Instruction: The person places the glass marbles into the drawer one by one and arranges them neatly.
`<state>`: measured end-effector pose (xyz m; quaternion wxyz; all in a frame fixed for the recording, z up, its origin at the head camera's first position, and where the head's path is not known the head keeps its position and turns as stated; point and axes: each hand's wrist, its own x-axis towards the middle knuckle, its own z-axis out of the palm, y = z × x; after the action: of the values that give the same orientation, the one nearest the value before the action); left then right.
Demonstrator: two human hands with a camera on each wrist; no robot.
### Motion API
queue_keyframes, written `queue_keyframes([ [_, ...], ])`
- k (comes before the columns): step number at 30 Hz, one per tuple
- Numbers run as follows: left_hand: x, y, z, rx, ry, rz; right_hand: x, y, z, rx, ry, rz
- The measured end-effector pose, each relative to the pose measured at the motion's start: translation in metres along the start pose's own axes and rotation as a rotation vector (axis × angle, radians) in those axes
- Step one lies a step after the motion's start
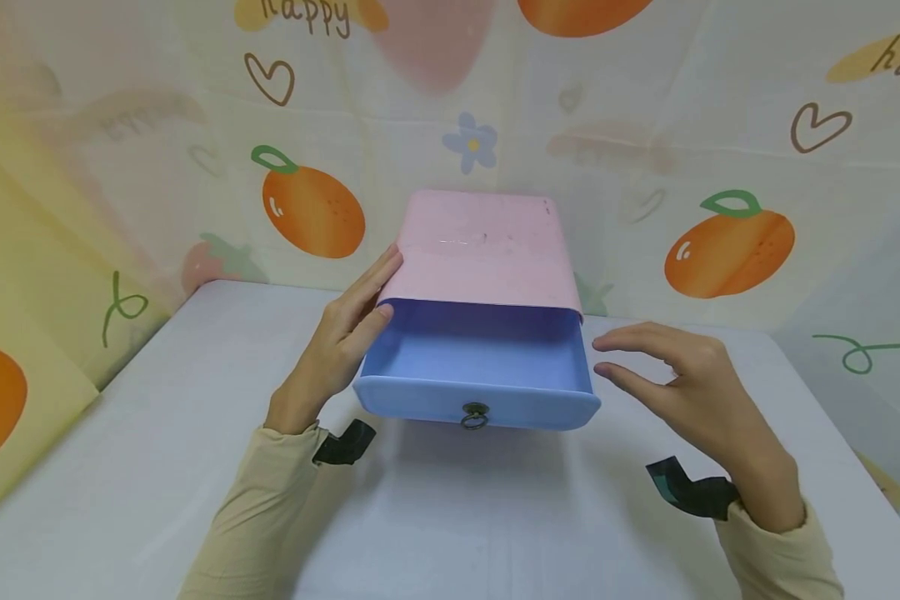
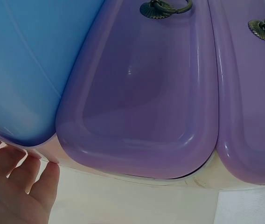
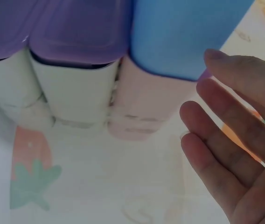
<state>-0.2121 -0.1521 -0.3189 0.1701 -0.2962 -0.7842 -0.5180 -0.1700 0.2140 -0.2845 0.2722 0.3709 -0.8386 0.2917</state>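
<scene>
A small drawer unit with a pink top casing [image 1: 487, 250] stands on the table. Its top blue drawer [image 1: 480, 404] is pulled out, and the inside that shows is bare. On the drawer front hangs a dark metal ring pull [image 1: 475, 415]. My left hand [image 1: 337, 342] rests along the left side of the pink casing, fingers extended, thumb near the drawer's edge. Just off the drawer's right side, my right hand [image 1: 682, 375] holds nothing, its fingers loosely bent and thumb apart from them.
Below the blue drawer, a purple drawer [image 2: 142, 93] and a lower purple drawer [image 2: 251, 93] are pushed in. A white-covered table [image 1: 450, 533] carries the unit. Behind it hangs a cloth backdrop [image 1: 607, 167] printed with oranges. Dark straps stick out at both sleeves.
</scene>
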Motion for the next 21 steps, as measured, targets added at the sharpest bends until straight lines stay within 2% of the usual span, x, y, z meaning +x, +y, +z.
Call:
queue_keyframes([
  [14, 0.0, 0.0, 0.0, 0.001, 0.0, -0.002, -0.011, 0.016, 0.0, -0.107, -0.022, 0.123],
  [21, 0.0, -0.001, 0.0, 0.003, 0.0, -0.008, -0.014, 0.027, 0.003, -0.108, -0.034, 0.161],
])
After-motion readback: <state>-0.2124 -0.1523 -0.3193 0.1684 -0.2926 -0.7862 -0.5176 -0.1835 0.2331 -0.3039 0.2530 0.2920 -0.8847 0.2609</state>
